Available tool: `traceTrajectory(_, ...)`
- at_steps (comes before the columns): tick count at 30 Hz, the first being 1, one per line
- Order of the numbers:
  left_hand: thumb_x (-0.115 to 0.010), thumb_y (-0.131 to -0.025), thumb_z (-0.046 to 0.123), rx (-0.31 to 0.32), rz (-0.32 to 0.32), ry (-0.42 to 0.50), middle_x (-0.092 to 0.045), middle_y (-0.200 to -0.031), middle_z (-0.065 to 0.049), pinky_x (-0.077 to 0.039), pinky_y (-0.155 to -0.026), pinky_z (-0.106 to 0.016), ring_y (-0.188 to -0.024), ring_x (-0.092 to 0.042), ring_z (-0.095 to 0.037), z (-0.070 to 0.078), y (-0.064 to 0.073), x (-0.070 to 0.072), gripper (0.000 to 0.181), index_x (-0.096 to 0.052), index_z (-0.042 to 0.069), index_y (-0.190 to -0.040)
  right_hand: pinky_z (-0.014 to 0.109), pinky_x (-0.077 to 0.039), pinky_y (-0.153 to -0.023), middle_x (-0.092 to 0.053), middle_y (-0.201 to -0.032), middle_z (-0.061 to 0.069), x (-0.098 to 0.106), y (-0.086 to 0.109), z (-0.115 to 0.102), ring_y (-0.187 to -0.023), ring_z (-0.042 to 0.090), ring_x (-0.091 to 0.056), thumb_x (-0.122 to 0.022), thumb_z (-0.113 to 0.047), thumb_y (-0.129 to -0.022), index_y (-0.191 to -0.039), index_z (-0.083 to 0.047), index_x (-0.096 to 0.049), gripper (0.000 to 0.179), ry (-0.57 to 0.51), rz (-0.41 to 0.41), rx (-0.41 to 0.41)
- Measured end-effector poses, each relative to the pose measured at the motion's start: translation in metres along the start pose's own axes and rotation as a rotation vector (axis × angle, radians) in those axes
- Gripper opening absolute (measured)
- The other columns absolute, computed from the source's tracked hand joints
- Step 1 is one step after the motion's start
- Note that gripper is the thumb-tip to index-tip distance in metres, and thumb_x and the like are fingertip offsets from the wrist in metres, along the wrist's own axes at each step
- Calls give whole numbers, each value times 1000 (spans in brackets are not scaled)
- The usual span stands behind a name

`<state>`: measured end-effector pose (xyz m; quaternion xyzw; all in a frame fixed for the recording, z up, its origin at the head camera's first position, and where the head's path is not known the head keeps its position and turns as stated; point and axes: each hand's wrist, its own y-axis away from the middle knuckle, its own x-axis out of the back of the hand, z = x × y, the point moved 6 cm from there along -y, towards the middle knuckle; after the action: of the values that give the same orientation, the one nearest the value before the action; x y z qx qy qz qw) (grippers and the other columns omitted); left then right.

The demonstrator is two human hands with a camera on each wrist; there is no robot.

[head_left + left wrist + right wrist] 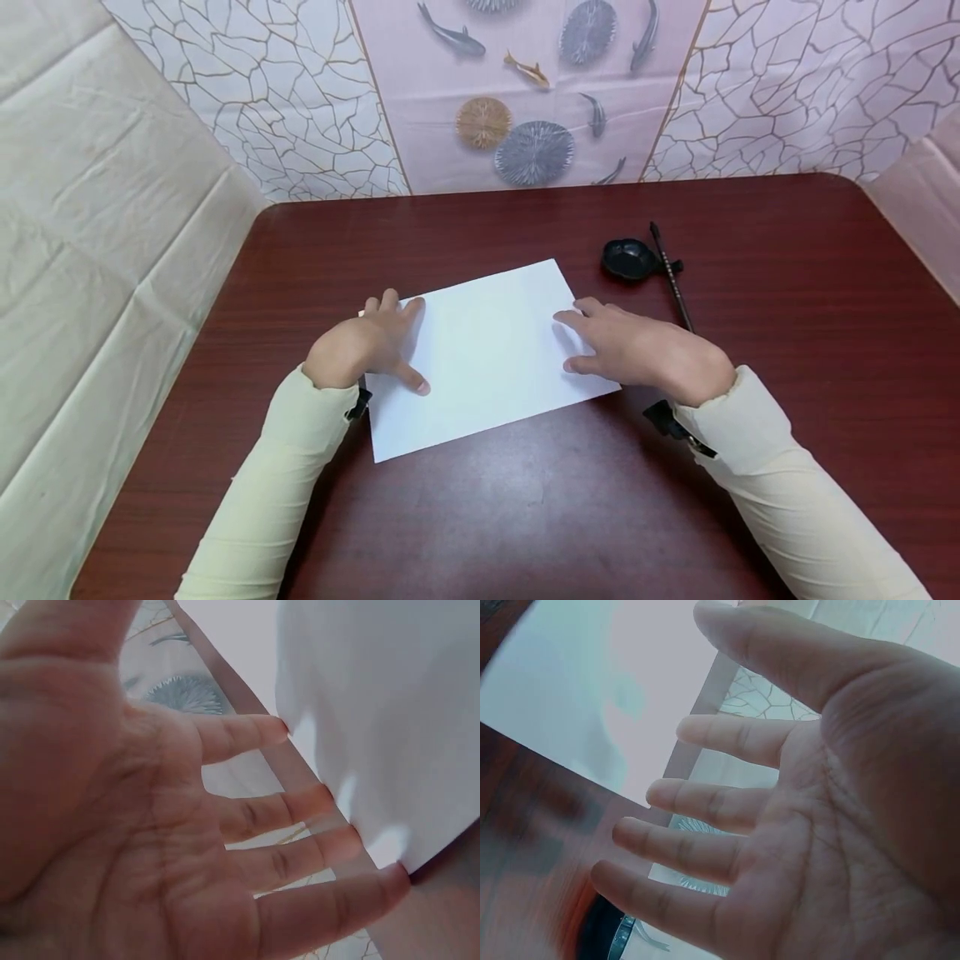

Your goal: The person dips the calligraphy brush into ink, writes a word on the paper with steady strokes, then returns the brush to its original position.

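A blank white sheet of paper lies at a slant on the dark red table between both hands. On its left side, my left hand rests with the fingers spread and the thumb over the paper. The left wrist view shows the fingertips of that hand touching the paper near its edge. My right hand reaches over the sheet's right edge, fingers apart. In the right wrist view this hand has its palm showing and fingers extended beside the paper; whether they touch it, I cannot tell.
A small black dish with a short handle sits beyond the right hand. Across its handle lies a slim black stick, like a brush or pen, its lower end hidden by the right hand. Patterned cloth hangs behind the table.
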<state>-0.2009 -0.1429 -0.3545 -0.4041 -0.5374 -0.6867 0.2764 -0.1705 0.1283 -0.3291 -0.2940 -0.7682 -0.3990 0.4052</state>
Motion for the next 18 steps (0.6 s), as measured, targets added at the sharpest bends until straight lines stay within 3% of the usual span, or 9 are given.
traceTrajectory(9,-95,-76,50,-73,-32,19,-17,-166,-26,-38,-117,-57,-153,-21,-44,18,-3,-5,131,-13,13,-171,66,-27,-121,-20,-167,36,-12,4,0,-155,55,-17,-84,-16,-92,-162,0,-33,89,-32,-56,-5)
traceTrajectory(13,-93,-79,47,-128,-40,46,-8,-172,-25,-31,-122,-58,-159,-13,-43,25,-2,-7,127,-12,15,-171,67,-22,-123,-12,-172,30,-20,4,-2,-158,54,-7,-86,-26,-90,-166,-5,-27,99,-41,-105,-28)
traceTrajectory(18,-92,-82,45,-170,-46,68,-3,-174,-22,-29,-123,-59,-160,-13,-44,34,-2,-9,122,-13,18,-171,71,-18,-122,-10,-174,27,-28,6,-2,-158,54,-6,-86,-41,-88,-168,-10,-24,106,23,-100,-35)
